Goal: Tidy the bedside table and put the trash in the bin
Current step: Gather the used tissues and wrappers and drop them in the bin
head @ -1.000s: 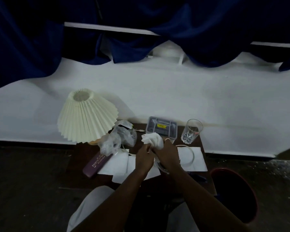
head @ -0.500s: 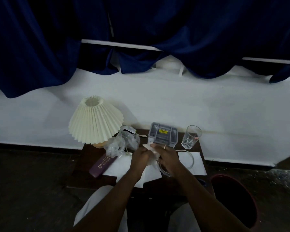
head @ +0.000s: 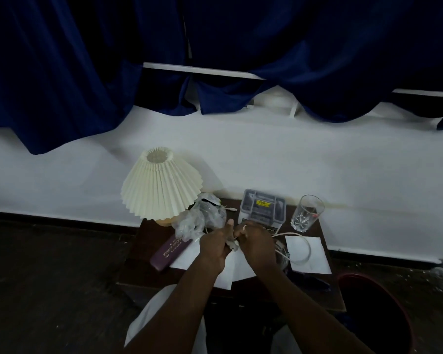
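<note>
Crumpled tissue (head: 233,247), a small white wad, sits between both hands above the middle of the dark tabletop (head: 141,261). The left hand (head: 214,245) has its grip pinched on the wad's left side, thumb sticking up. The right hand (head: 256,245), a ring on one finger, has its grip curled round the right side. Flat white sheets (head: 230,267) lie beneath. Far left stands a pleated lamp (head: 161,187), with a clear plastic bag (head: 200,218) beside it and a purple case (head: 170,251) nearer. A grey box (head: 262,209) and a glass (head: 307,213) stand far right. The red bin (head: 351,275) is on the floor, near right.
</note>
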